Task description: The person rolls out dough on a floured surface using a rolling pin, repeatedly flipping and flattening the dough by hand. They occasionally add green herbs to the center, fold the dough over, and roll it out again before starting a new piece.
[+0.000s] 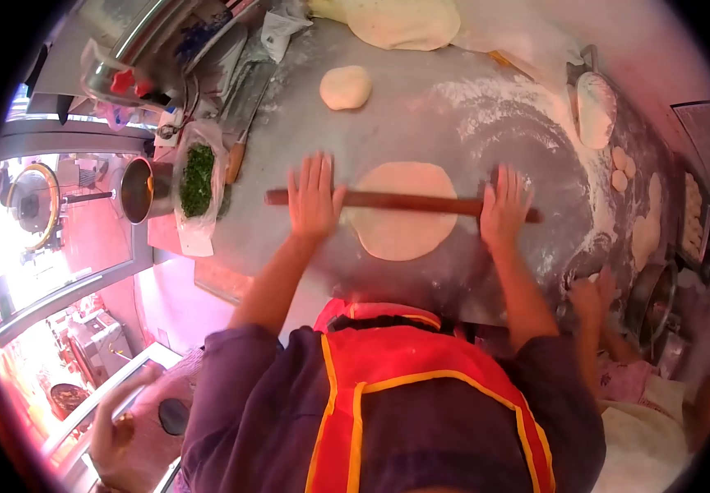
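A brown wooden rolling pin [408, 202] lies across a flat round of dough [404, 236] on the grey worktop. My left hand [315, 197] rests on the pin's left part, palm down with the fingers stretched forward. On the right part, my right hand [505, 207] presses with its fingers extended and the thumb apart; its fingertips are slightly blurred. Neither hand wraps round the pin. Beyond the round sits a smooth dough ball [346, 88]. A larger dough mass [408, 20] lies at the far edge, partly under a pale cover.
Loose flour [499, 99] covers the worktop's right side. To the left are a bag of chopped greens [198, 181], a wooden-handled tool [235, 163] and a metal pot [136, 191]. At right, another person's hands [592, 294] work near a metal bowl [652, 302]. Another person stands lower left.
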Action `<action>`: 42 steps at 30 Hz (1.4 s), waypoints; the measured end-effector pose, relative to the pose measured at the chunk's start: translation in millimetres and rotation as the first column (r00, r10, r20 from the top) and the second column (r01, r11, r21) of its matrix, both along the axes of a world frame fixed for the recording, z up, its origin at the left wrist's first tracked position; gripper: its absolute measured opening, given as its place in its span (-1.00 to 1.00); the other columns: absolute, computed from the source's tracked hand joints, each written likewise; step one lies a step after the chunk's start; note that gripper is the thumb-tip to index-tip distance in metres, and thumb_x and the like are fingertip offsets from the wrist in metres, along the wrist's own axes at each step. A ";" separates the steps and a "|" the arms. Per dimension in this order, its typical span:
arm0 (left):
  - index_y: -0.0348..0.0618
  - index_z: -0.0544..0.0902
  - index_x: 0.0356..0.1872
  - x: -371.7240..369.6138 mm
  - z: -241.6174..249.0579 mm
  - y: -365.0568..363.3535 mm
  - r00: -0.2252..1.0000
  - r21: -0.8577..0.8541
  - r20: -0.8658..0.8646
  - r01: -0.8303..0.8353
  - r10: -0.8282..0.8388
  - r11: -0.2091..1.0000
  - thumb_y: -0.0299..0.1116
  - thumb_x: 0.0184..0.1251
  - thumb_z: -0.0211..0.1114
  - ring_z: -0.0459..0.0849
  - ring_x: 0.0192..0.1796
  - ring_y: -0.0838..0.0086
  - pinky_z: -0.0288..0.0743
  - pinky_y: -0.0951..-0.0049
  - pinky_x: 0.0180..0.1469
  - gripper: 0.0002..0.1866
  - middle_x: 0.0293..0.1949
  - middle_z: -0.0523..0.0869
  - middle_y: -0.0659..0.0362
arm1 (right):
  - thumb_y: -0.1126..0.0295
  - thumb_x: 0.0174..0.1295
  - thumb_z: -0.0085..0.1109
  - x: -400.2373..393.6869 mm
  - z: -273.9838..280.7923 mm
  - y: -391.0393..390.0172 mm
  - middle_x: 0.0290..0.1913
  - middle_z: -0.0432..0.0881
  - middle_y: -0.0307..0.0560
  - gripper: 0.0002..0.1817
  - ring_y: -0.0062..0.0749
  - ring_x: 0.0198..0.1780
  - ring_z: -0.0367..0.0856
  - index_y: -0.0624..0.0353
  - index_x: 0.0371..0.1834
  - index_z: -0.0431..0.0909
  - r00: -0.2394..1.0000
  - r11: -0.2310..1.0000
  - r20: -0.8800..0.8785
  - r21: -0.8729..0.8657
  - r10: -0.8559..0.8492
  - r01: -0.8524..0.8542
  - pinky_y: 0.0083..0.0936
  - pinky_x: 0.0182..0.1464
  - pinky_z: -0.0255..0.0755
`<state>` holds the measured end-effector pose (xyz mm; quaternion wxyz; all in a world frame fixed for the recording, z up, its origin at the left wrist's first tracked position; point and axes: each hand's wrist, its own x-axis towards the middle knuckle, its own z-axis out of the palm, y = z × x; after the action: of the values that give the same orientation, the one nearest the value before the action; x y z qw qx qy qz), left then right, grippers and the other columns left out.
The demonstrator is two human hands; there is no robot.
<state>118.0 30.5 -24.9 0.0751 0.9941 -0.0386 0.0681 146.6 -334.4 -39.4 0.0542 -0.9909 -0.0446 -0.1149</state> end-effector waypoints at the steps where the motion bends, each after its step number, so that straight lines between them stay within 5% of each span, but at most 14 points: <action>1: -0.17 0.32 0.45 29.5 0.7 0.5 1.000 0.047 0.019 -0.010 0.009 0.999 -0.04 0.41 0.15 0.20 0.53 0.09 -0.03 -0.15 0.51 -0.32 0.48 0.31 0.03 | 0.16 0.44 -0.02 30.6 1.1 2.1 0.49 0.29 -0.04 -0.40 -0.06 0.51 0.20 0.08 0.51 0.20 0.998 1.000 0.056 -0.006 -0.001 0.001 0.23 0.49 -0.07; 5: -0.05 0.27 0.50 140.1 -2.4 6.3 0.975 0.056 0.218 -0.053 0.040 0.997 0.02 0.48 0.05 0.08 0.59 0.16 -0.17 -0.11 0.55 -0.34 0.53 0.23 0.09 | 0.15 0.50 -0.10 145.8 5.0 8.7 0.51 0.27 -0.07 -0.46 -0.10 0.52 0.19 0.06 0.49 0.22 0.950 0.999 0.311 -0.034 0.019 -0.009 0.19 0.49 -0.06; 8: -0.08 0.27 0.50 157.3 -1.8 9.6 0.969 0.026 0.242 -0.058 0.050 0.998 0.01 0.47 0.06 0.08 0.59 0.16 -0.18 -0.09 0.56 -0.33 0.54 0.22 0.08 | 0.15 0.49 -0.08 154.6 1.5 9.6 0.51 0.27 -0.09 -0.44 -0.10 0.51 0.20 0.07 0.50 0.20 0.951 0.994 0.292 0.001 0.100 -0.105 0.17 0.49 -0.05; 14: -0.24 0.40 0.37 -47.5 -13.8 10.6 0.996 -0.227 0.093 0.028 -0.007 0.974 -0.11 0.38 0.20 0.33 0.46 0.07 0.06 -0.11 0.50 -0.37 0.40 0.42 -0.07 | 0.29 0.40 0.05 -50.7 7.1 2.5 0.45 0.32 0.13 -0.44 -0.03 0.49 0.25 0.15 0.46 0.28 0.981 0.959 -0.019 0.214 0.192 -0.184 0.20 0.49 -0.05; 17: -0.25 0.44 0.33 -62.0 -33.8 37.0 0.992 -0.029 0.028 0.122 -0.122 0.992 -0.11 0.36 0.22 0.35 0.44 0.05 0.08 -0.07 0.50 -0.40 0.38 0.44 -0.08 | 0.34 0.39 0.05 -79.6 21.9 2.8 0.45 0.33 0.14 -0.46 -0.01 0.49 0.25 0.18 0.43 0.31 0.970 0.953 -0.089 0.224 0.228 -0.204 0.20 0.49 -0.07; 22: -0.26 0.49 0.28 -0.2 3.9 26.9 0.992 0.024 0.114 0.048 -0.050 0.999 -0.11 0.36 0.23 0.34 0.44 0.03 0.09 -0.07 0.49 -0.43 0.37 0.44 -0.09 | 0.29 0.38 0.06 -27.6 11.0 22.5 0.43 0.36 0.13 -0.43 0.00 0.45 0.29 0.18 0.44 0.29 0.984 0.979 0.032 0.100 0.173 -0.175 0.08 0.49 0.01; 25: -0.25 0.46 0.31 -76.6 0.6 30.6 0.998 -0.115 0.018 0.055 -0.053 0.992 -0.10 0.26 0.32 0.32 0.46 0.06 0.04 -0.05 0.51 -0.35 0.38 0.44 -0.08 | 0.32 0.33 0.10 -89.5 20.9 22.0 0.42 0.37 0.10 -0.41 -0.06 0.46 0.29 0.17 0.43 0.30 0.972 0.966 -0.007 0.116 0.233 -0.231 0.05 0.49 0.02; 27: -0.22 0.55 0.16 -125.1 -0.9 30.6 0.989 -0.104 0.113 0.110 -0.099 0.988 -0.16 0.13 0.41 0.49 0.29 0.06 0.27 0.03 0.37 -0.42 0.18 0.59 -0.04 | 0.36 0.22 0.23 -134.2 18.5 9.2 0.37 0.41 0.08 -0.35 -0.08 0.41 0.34 0.16 0.42 0.32 0.954 0.952 -0.065 0.113 0.294 -0.286 0.05 0.48 0.06; 31: -0.16 0.59 -0.12 -127.3 3.4 52.4 0.991 -0.196 -0.045 0.112 -0.123 0.974 -0.23 0.04 0.45 0.62 -0.05 0.11 0.45 0.14 0.02 -0.60 -0.17 0.66 0.05 | 0.49 0.01 0.40 -96.6 15.4 -13.8 0.25 0.50 0.06 -0.24 -0.06 0.31 0.42 0.17 0.37 0.35 0.863 0.873 -0.159 0.182 0.480 -0.453 0.03 0.44 0.14; 33: -0.14 0.58 -0.22 -123.1 7.2 60.3 0.998 -0.187 0.027 0.056 -0.052 0.981 -0.24 0.03 0.45 0.62 -0.18 0.12 0.45 0.16 -0.13 -0.67 -0.29 0.66 0.09 | 0.54 -0.05 0.43 -52.6 46.6 19.0 0.14 0.55 0.01 -0.28 -0.05 0.24 0.46 0.14 0.29 0.42 0.909 0.900 0.027 0.131 0.416 -0.416 -0.01 0.38 0.21; 35: -0.13 0.58 -0.21 -126.6 2.8 69.9 0.995 -0.201 -0.002 -0.099 0.101 0.974 -0.24 0.07 0.43 0.63 -0.19 0.11 0.46 0.14 -0.13 -0.68 -0.29 0.66 0.08 | 0.49 -0.02 0.44 -8.5 60.6 50.4 0.07 0.57 0.00 -0.36 -0.07 0.20 0.48 0.10 0.22 0.47 0.939 0.912 0.287 0.302 0.192 -0.278 -0.04 0.33 0.24; 37: -0.12 0.58 -0.19 -120.9 4.9 71.4 0.976 -0.184 -0.038 -0.220 0.216 0.958 -0.21 0.18 0.39 0.63 -0.19 0.07 0.47 0.10 -0.13 -0.72 -0.28 0.67 0.05 | 0.42 0.11 0.39 27.9 19.4 64.2 0.15 0.55 0.09 -0.41 -0.04 0.28 0.43 0.22 0.24 0.42 0.995 0.879 0.100 0.472 0.021 -0.066 -0.17 0.32 0.29; 39: -0.13 0.57 -0.19 -102.8 5.7 68.7 0.945 -0.196 -0.047 -0.328 0.325 0.924 -0.19 0.23 0.37 0.63 -0.19 0.05 0.47 0.09 -0.12 -0.72 -0.29 0.68 0.04 | 0.39 0.09 0.38 62.3 7.2 81.7 0.08 0.58 0.13 -0.46 0.03 0.14 0.53 0.24 0.16 0.46 0.911 0.722 -0.408 0.647 0.055 0.246 -0.20 0.16 0.42; 42: -0.18 0.54 -0.01 -74.3 12.2 67.8 0.925 -0.174 -0.057 -0.379 0.374 0.909 -0.20 0.28 0.36 0.58 -0.02 0.00 0.45 0.05 0.02 -0.63 -0.11 0.64 -0.05 | 0.36 0.09 0.35 81.6 -4.5 90.5 -0.05 0.62 0.10 -0.58 -0.01 -0.03 0.62 0.20 0.03 0.51 0.869 0.836 -0.474 0.527 0.143 0.150 -0.22 -0.01 0.50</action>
<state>43.7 98.2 -12.6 0.1513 0.9725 0.1610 0.0733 228.3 -243.9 -43.9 0.3447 -0.9289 0.0076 0.1350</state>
